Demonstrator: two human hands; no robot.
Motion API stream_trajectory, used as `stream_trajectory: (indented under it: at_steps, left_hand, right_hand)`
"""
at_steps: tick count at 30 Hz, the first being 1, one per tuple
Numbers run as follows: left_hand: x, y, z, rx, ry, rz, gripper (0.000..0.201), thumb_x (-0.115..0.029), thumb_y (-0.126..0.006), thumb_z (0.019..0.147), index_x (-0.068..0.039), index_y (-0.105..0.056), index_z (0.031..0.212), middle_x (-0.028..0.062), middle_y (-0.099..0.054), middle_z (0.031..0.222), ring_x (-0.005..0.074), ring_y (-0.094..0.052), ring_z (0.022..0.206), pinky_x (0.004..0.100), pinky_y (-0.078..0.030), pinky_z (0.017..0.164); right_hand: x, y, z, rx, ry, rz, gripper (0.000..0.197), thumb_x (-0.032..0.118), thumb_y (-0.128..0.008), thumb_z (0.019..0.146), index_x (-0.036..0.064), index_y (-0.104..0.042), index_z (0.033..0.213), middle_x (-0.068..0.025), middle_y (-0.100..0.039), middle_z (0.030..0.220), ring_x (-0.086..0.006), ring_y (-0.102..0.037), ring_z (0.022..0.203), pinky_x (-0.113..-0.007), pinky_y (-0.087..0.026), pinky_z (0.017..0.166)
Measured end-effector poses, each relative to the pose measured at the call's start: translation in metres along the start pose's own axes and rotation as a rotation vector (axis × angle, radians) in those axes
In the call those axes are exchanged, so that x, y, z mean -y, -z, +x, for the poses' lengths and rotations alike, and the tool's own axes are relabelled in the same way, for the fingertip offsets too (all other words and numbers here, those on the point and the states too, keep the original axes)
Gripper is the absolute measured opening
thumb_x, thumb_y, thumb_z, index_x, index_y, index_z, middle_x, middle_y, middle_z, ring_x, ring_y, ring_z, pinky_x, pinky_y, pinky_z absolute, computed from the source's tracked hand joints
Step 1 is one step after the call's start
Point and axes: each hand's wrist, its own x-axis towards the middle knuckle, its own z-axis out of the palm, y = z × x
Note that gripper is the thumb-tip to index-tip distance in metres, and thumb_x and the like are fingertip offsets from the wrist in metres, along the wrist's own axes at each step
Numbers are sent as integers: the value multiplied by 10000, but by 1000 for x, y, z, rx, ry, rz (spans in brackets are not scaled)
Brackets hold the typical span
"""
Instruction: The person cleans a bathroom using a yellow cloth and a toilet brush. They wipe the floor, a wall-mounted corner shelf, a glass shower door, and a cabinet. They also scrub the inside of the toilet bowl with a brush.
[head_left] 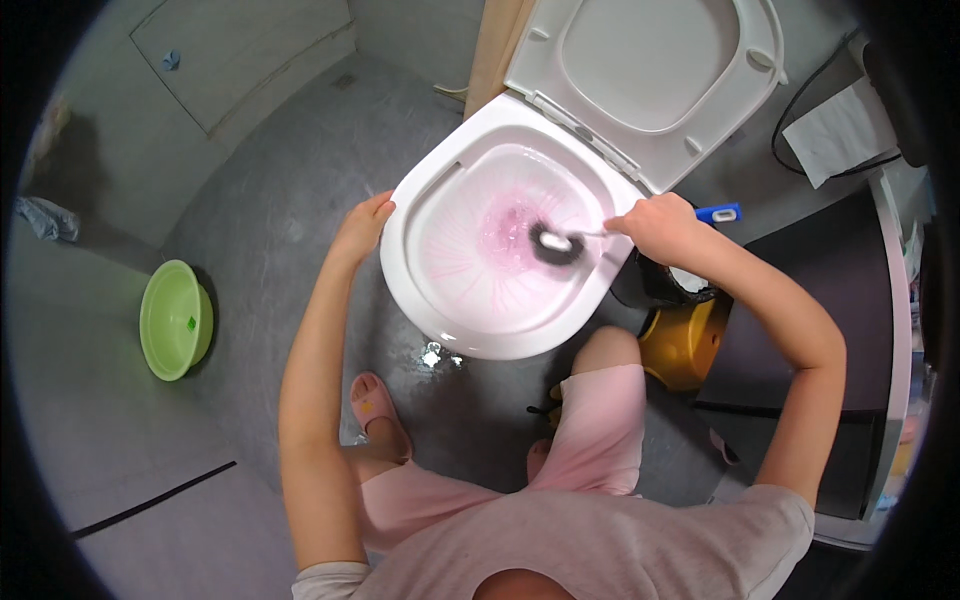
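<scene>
Head view: right hand (655, 225) holds brush (556, 245) inside toilet bowl (440, 290).

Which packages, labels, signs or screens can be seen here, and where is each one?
Small sticker: on the inside wall of the green basin on the floor at left; tiny, dark, too small to make out.
White paper sheet: upper right, beside a black cable; blank as far as can be seen.
No screens, signs or packages are visible.
</scene>
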Motion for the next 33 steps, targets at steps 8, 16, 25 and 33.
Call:
stream_trajectory:
  at_steps: [8,16,25,33]
  left_hand:
    - [-36,-15,-13,-166,-51,690,430,-209,-530,966,-108,-535,1384,154,-638,1218,325,-599,1099,435,-473,922]
    - [-43,-32,30,-389,-207,852,308,-160,-531,936,-163,-596,1237,140,-661,1141,332,-611,1053,486,-458,877]
    - [-48,-34,24,-219,-51,812,229,-192,-433,987,-138,-640,1066,157,-719,906,362,-685,912,537,-434,899]
    - [-42,-30,21,-218,-30,795,280,-210,-391,1003,-171,-635,1134,152,-724,950,363,-683,942,563,-417,930]
  right_hand:
    - [-25,-29,-5,-100,-160,156,416,86,-529,858,240,-684,1212,-114,-716,841,-297,-710,801,-408,-555,664]
    - [-35,-27,-3,-422,-174,200,221,157,-585,864,157,-702,1052,-124,-688,749,-304,-699,727,-424,-534,597]
    - [-72,-6,20,-383,-281,27,203,164,-574,884,126,-665,1062,-120,-677,725,-311,-688,691,-434,-534,587]
    - [-42,-16,-30,-291,-131,166,207,235,-549,936,121,-676,1053,-151,-658,672,-350,-669,629,-456,-520,558]
